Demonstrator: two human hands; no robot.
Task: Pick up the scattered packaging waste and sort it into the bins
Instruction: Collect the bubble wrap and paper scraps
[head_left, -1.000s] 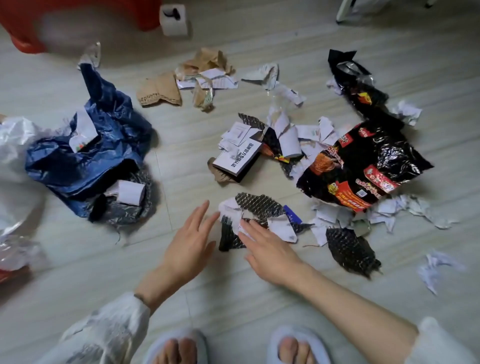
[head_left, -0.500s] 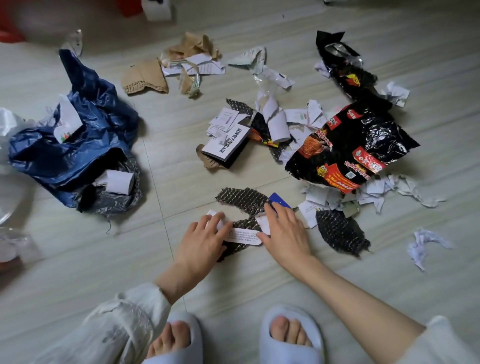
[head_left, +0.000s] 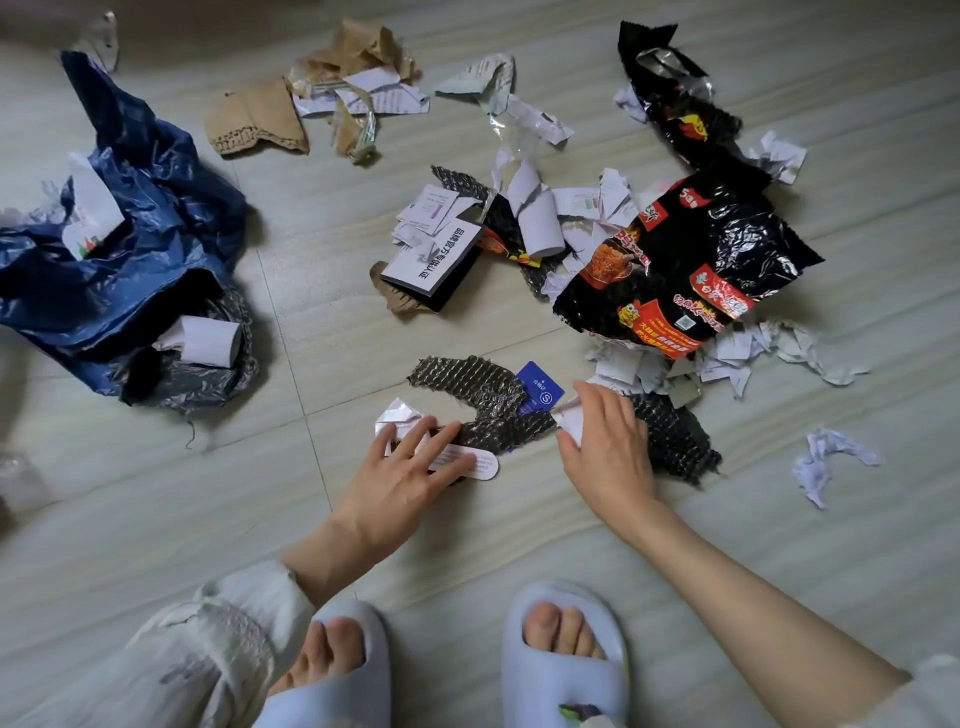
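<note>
The left hand (head_left: 405, 473) lies flat with straight fingers on a white paper tag (head_left: 467, 461) on the floor (head_left: 363, 332). The right hand (head_left: 605, 452) pinches a small white paper scrap (head_left: 571, 423) beside the black netting (head_left: 483, 389). A blue bag (head_left: 130, 218) lies well apart on the left.

Soft, even, dimmish light with faint shadows; glare on the black wrapper (head_left: 691, 270); wide-angle edges bend and blur.
</note>
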